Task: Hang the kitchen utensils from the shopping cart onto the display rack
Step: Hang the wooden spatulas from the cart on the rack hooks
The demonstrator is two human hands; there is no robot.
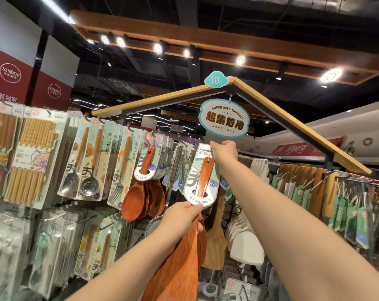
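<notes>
I hold a reddish wooden turner point(179, 257) up against the display rack point(179, 137). Its handle runs through a white and green card sleeve point(202, 181). My left hand point(182, 220) grips the turner just below the card's lower edge. My right hand point(224, 149) pinches the card's top corner, level with the rack's top row of hooks. Whether the card's hole is on a hook cannot be seen. The shopping cart is out of view.
Wooden spoons point(140, 198) hang just left of the turner, with packaged spoons and forks point(90, 166) and chopsticks point(27, 161) further left. Pale wooden spatulas point(214, 242) hang behind it. A hanging oval sign point(224, 118) is right above my right hand. More utensils point(347, 203) fill the right rack.
</notes>
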